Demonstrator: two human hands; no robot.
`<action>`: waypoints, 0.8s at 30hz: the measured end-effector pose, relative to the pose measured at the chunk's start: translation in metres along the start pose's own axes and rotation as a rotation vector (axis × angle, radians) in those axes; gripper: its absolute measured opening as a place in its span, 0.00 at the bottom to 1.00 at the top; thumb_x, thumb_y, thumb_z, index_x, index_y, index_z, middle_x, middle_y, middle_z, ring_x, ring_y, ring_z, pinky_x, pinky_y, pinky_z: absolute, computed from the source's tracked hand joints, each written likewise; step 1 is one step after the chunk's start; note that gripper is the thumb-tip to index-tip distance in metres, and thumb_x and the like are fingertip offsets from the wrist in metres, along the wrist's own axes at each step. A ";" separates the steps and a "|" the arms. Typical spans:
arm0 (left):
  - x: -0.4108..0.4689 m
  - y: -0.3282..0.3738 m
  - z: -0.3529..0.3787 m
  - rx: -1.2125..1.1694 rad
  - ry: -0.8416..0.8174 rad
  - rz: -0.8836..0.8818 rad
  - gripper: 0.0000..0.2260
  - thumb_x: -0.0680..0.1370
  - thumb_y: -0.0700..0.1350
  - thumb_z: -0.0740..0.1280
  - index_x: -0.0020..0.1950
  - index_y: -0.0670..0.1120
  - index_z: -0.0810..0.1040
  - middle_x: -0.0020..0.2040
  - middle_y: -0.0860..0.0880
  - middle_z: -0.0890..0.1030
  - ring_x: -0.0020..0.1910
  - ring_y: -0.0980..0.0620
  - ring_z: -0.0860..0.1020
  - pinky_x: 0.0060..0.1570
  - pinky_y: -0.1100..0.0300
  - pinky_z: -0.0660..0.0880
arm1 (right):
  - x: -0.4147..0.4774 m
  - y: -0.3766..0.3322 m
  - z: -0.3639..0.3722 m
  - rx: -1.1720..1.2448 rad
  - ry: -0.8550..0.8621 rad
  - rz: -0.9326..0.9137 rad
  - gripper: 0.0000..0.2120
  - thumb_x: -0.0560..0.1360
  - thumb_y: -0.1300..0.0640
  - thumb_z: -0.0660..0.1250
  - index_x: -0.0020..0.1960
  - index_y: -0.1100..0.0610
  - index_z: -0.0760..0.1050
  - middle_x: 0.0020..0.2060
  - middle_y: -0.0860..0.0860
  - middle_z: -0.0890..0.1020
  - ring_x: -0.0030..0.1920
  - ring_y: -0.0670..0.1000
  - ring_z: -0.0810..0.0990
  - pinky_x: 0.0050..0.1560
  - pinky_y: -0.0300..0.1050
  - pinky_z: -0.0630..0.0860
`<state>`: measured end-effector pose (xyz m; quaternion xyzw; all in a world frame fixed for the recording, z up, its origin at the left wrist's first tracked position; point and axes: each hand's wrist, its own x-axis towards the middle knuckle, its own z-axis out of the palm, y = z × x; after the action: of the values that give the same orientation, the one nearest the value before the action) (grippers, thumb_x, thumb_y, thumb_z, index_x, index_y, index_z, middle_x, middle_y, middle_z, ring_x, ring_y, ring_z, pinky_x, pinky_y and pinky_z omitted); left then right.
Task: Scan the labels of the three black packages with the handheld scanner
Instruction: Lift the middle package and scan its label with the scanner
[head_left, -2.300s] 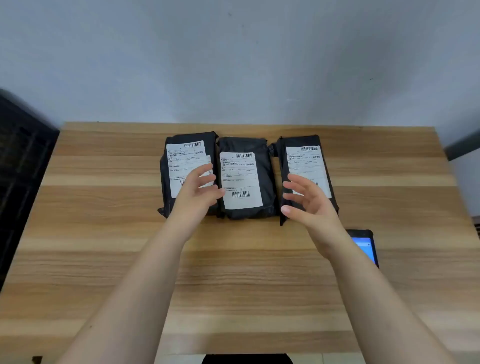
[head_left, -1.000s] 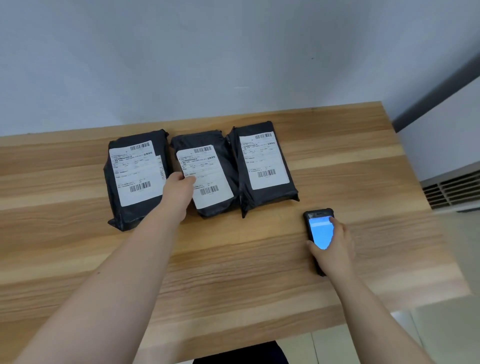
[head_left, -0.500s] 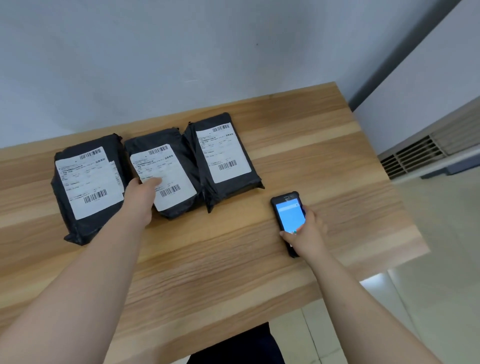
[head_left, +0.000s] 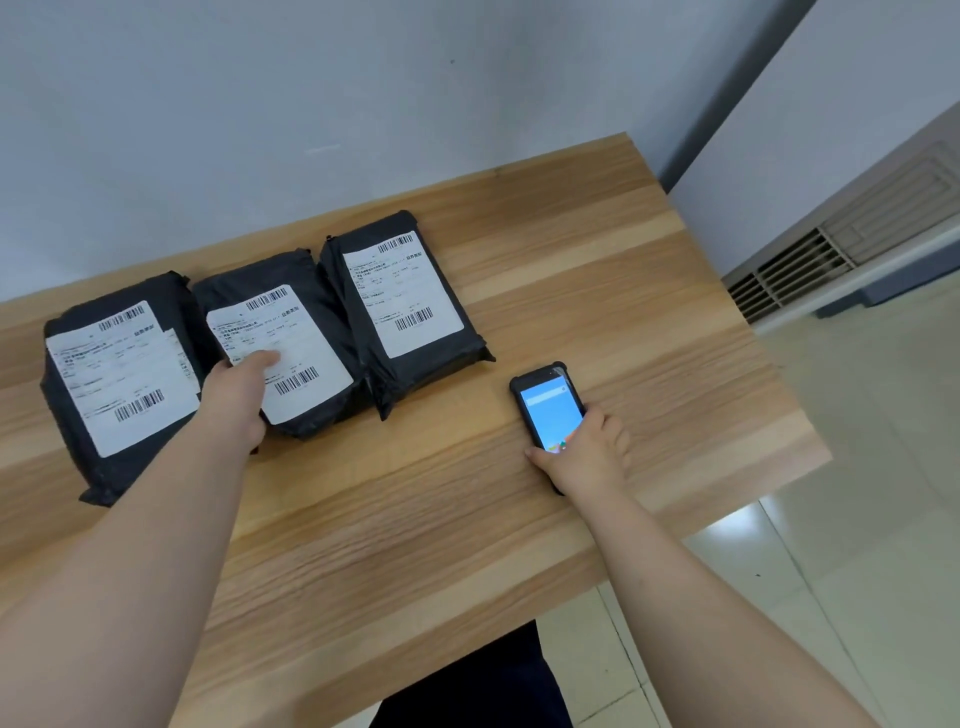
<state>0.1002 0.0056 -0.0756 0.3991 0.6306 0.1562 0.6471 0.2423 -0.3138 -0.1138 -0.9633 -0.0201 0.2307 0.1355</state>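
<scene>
Now that the right hand (head_left: 584, 457) has wrapped its fingers round the handheld scanner (head_left: 549, 410) – right of the packages – scanning can start; left hand (head_left: 236, 397) lies open on the middle package (head_left: 291, 353).

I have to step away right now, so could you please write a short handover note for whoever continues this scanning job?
Left hand: resting flat on the middle package, thumb on its label, holding nothing.
Right hand: fingers closed around the handheld scanner, which lies on the table with its screen lit.
Left package, middle package and right package lie side by side, labels up.
Done: packages lined up, scanner gripped.
Left: lift the scanner and scan all three labels; no scan is visible so far.
</scene>
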 end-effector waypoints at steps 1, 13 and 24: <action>0.000 0.000 0.001 0.001 0.001 0.002 0.18 0.79 0.41 0.68 0.69 0.47 0.74 0.59 0.48 0.81 0.53 0.47 0.82 0.60 0.48 0.79 | 0.000 0.000 0.000 0.003 0.001 0.000 0.47 0.59 0.41 0.77 0.69 0.57 0.60 0.64 0.58 0.68 0.66 0.60 0.65 0.66 0.53 0.63; -0.003 -0.013 -0.002 0.156 0.013 0.133 0.28 0.73 0.40 0.76 0.71 0.45 0.73 0.65 0.48 0.81 0.61 0.47 0.80 0.61 0.50 0.77 | 0.000 0.006 0.008 0.051 0.081 -0.020 0.45 0.59 0.40 0.78 0.66 0.60 0.64 0.62 0.59 0.72 0.65 0.60 0.66 0.67 0.50 0.62; -0.016 -0.021 0.007 0.316 0.054 0.238 0.36 0.70 0.37 0.78 0.73 0.43 0.64 0.70 0.47 0.75 0.68 0.47 0.74 0.62 0.56 0.71 | -0.005 0.004 0.010 0.032 0.105 -0.008 0.42 0.60 0.42 0.78 0.65 0.60 0.65 0.61 0.59 0.72 0.64 0.60 0.67 0.65 0.50 0.63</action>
<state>0.0982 -0.0213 -0.0807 0.5630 0.6128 0.1417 0.5361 0.2327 -0.3158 -0.1213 -0.9717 -0.0131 0.1796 0.1528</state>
